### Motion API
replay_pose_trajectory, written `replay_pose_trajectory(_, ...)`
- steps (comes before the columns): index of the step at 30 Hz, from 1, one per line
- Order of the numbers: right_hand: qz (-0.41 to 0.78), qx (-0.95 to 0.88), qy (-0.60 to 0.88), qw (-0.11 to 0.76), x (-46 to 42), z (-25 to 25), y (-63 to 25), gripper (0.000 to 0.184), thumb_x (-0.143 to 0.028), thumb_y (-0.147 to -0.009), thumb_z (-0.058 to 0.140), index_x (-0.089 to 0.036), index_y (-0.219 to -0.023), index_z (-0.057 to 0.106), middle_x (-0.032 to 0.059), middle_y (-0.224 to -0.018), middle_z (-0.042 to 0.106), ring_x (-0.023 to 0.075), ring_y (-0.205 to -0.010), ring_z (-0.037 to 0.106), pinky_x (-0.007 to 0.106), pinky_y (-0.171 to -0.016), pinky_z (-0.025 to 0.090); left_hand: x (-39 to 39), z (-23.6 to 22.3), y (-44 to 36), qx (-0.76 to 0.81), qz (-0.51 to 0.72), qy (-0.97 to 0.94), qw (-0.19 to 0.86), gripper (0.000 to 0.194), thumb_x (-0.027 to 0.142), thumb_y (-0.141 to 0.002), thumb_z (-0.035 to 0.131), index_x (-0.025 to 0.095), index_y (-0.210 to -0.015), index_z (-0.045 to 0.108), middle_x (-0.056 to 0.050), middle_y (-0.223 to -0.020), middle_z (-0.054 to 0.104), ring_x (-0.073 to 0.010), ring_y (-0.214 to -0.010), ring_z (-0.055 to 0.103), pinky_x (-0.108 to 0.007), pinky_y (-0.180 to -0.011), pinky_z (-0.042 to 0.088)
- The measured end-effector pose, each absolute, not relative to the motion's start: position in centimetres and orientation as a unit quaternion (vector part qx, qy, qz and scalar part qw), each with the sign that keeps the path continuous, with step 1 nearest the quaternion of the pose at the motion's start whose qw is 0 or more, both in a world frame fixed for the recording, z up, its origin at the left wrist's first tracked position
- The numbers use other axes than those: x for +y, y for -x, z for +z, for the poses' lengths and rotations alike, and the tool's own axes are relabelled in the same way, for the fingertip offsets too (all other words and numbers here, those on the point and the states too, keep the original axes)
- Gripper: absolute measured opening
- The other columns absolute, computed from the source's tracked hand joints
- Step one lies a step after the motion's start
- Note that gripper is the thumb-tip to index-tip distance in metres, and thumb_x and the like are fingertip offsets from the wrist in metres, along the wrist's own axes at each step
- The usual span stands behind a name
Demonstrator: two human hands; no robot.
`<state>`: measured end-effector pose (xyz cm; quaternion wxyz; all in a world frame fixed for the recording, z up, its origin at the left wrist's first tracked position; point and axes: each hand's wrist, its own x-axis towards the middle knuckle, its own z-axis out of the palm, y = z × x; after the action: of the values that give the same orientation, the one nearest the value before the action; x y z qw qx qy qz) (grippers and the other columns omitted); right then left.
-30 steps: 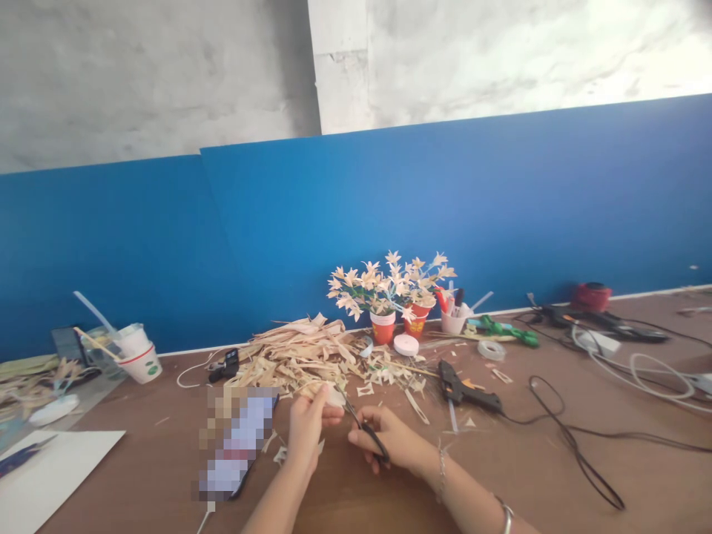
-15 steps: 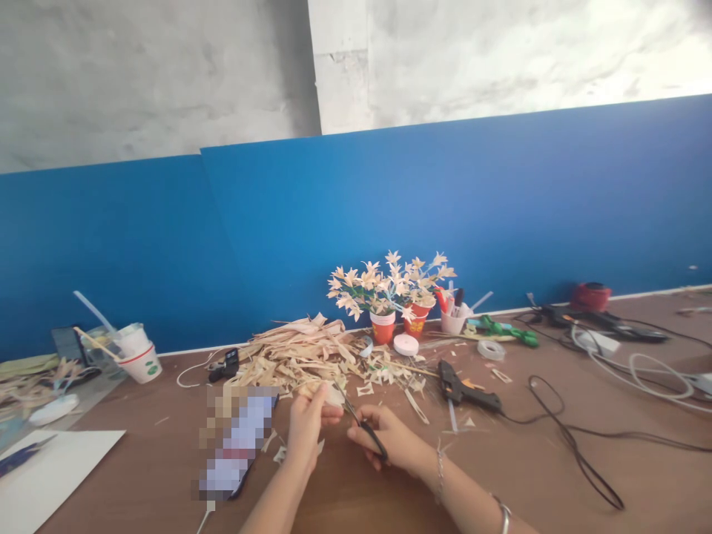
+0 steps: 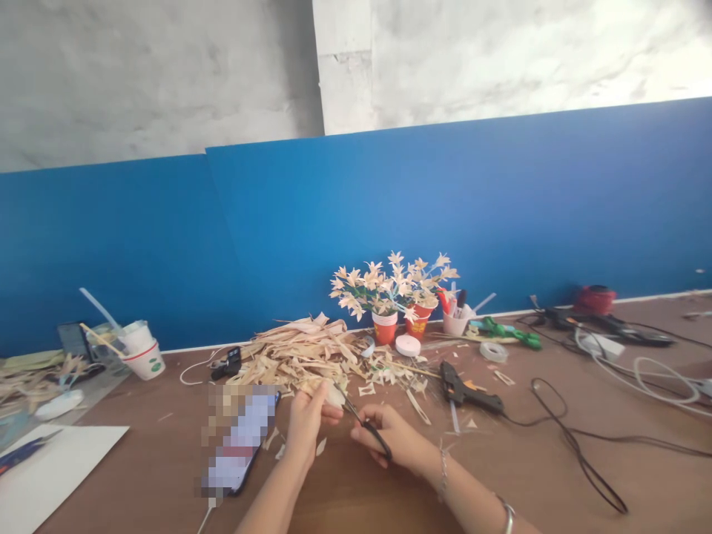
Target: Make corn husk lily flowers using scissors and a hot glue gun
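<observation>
much of the pale piece (image 3: 334,395) is covered by the left hand (image 3: 305,424), so its full outline cannot be made out. it is gripped between the thumb and fingers of that hand, and its bare part is seen at the fingertips, on the side turned to the scissors (image 3: 363,422). the scissors are held by the right hand (image 3: 388,436), whose fingers are closed around the dark handles; one handle loop is partly hidden by them. the blades are pointed away from the right fingers, up and leftward, to the edge of the pale piece. whether it is touched by them, and how far they are parted, cannot be told.

the screen of the phone (image 3: 245,437) is blurred into blocks, as is a patch of the bench (image 3: 356,497) beside it. both forearms are cut off by the lower edge of the view, and the white sheet (image 3: 67,467) by the left and lower edges. behind the hands, a heap of pale strips (image 3: 300,348) is spread, its single strips hard to separate. the red cups (image 3: 385,328) are topped by pale flowers (image 3: 375,282), by which their stems are partly hidden. to the right, a glue gun (image 3: 470,391) is laid near small scraps (image 3: 503,377).
</observation>
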<state>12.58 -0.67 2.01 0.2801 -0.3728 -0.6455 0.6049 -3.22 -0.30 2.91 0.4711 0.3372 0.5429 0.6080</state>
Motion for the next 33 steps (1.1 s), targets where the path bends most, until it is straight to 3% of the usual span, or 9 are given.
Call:
replay_pose_trajectory(19,0.600,-0.646,0.394,0.261,-0.91,2.73,-12.64,0.035,-0.048,-0.065,0.064,-0.018,-0.070,0.045,-0.0110,-0.038,0.042,0.0041,-0.030,0.036,0.014,-0.029,0.024,-0.39,3.18,3.15,0.547,0.612,-0.339,0.460,0.030,0.040,-0.066,0.066,0.015,-0.077,0.054,0.005,-0.047,0.060,-0.0111,-0.036,0.058,-0.016,-0.032,0.043)
replay_pose_trajectory(33,0.587,-0.670,0.379,0.251,-0.76,2.49,-12.99,0.027,-0.040,-0.071,0.060,-0.017,-0.069,0.048,-0.0096,-0.038,0.044,0.0041,-0.030,0.037,0.014,-0.030,0.024,-0.20,2.88,3.74,0.549,0.604,-0.365,0.448,0.032,0.043,-0.066,0.066,0.015,-0.074,0.052,0.003,-0.041,0.059,-0.0126,-0.034,0.057,-0.016,-0.032,0.042)
